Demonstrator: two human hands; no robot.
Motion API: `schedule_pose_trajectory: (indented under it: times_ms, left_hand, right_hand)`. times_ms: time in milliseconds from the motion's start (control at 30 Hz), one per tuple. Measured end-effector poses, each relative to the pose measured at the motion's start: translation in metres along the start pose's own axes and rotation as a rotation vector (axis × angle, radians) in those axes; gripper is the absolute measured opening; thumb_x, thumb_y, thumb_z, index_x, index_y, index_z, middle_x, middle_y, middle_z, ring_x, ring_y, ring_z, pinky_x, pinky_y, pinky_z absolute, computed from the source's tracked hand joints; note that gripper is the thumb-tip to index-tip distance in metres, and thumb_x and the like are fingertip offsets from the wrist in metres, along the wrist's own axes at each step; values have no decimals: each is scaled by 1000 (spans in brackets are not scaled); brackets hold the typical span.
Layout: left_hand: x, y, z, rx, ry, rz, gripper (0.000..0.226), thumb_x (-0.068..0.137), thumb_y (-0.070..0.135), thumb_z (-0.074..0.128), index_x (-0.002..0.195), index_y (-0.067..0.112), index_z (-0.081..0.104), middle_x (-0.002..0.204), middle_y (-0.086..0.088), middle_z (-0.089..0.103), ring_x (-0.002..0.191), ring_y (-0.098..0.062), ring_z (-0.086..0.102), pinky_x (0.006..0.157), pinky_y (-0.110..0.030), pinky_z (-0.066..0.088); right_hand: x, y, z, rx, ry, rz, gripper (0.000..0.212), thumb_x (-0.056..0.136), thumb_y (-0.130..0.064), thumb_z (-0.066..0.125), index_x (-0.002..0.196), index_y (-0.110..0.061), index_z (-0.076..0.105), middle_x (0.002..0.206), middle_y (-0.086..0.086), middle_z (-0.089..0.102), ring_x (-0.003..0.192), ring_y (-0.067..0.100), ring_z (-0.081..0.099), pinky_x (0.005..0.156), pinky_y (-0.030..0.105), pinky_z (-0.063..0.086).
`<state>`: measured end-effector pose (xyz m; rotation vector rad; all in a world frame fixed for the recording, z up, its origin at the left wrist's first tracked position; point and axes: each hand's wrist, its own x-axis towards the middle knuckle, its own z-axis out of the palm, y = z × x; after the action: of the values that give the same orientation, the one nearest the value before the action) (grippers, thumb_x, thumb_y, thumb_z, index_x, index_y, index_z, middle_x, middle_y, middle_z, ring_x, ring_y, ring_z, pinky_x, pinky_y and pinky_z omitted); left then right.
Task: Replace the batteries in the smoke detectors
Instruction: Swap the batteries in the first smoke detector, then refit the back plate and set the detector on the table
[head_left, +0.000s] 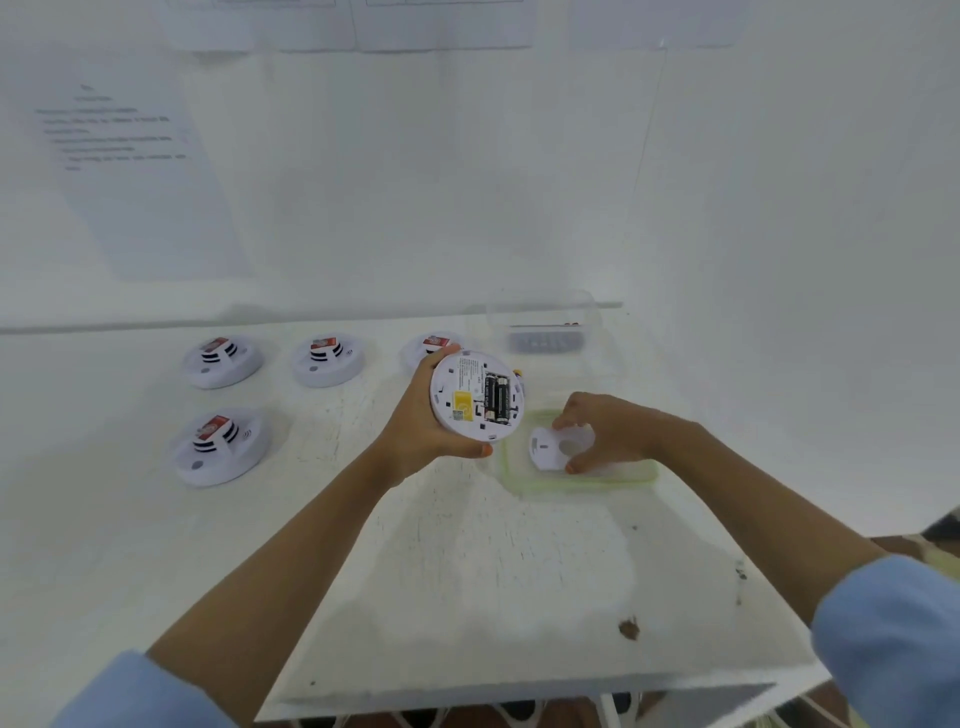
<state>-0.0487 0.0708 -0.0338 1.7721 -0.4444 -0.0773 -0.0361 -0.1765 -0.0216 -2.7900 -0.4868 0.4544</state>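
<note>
My left hand (421, 421) grips a white round smoke detector (470, 397) tilted on edge above the table, its back facing me. Two black batteries (496, 397) sit in its uncovered compartment beside a yellow label. To its right, my right hand (605, 434) pinches the white round back cover (556, 448) over a clear lid with a green rim (582, 483) that lies flat on the table.
Several more smoke detectors lie face up at the left: one (222, 361), one (327, 359), one (221, 447), and one (431, 347) half hidden behind my left hand. A clear plastic box (545, 332) holding batteries stands at the back. A white wall rises close behind.
</note>
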Motion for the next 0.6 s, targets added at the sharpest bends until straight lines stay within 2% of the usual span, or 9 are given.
schedule_pose_trajectory:
  times_ms: [167,233,333,400,500,600]
  left_hand:
    - [-6,-1,4,-18,34,-10,105,49,-11,83,136,16,29,122,19,46,104,14,51,78,-18,53]
    - [-7,-2,5,-25,42,-14,106,48,-7,83,136,18,30,123,15,47,106,10,52,78,-19,53]
    - [-8,-2,5,-27,50,-14,104,45,2,81,135,21,31,124,14,48,110,4,51,82,-21,53]
    - [-8,-2,5,-25,50,-13,105,45,3,81,135,20,31,124,15,47,111,4,50,83,-22,53]
    - [-7,-2,2,-14,45,-11,106,45,2,82,136,17,32,125,19,47,111,8,50,86,-24,53]
    - [-3,0,1,-15,28,4,108,45,0,82,138,14,30,122,29,46,113,7,49,86,-26,53]
  right_hand:
    - [3,-1,1,-43,7,-19,68,72,-40,73,131,-17,48,111,-7,41,104,12,45,83,23,35]
    - [6,-1,1,-24,-1,-17,66,70,-39,76,127,-17,51,108,-8,42,105,13,46,83,22,34]
    - [8,-3,0,-38,26,-34,63,67,-39,78,120,-16,53,112,-4,48,100,11,45,83,23,38]
    - [5,-4,-5,-57,90,-51,61,65,-37,79,117,-16,55,107,-4,49,98,13,47,83,24,40]
    - [-8,-5,-28,137,297,-88,53,61,-28,84,107,-15,60,100,-2,54,93,16,53,80,26,44]
    - [-19,-29,-48,291,448,-231,50,59,-20,86,103,-15,62,98,0,57,87,13,53,75,17,41]
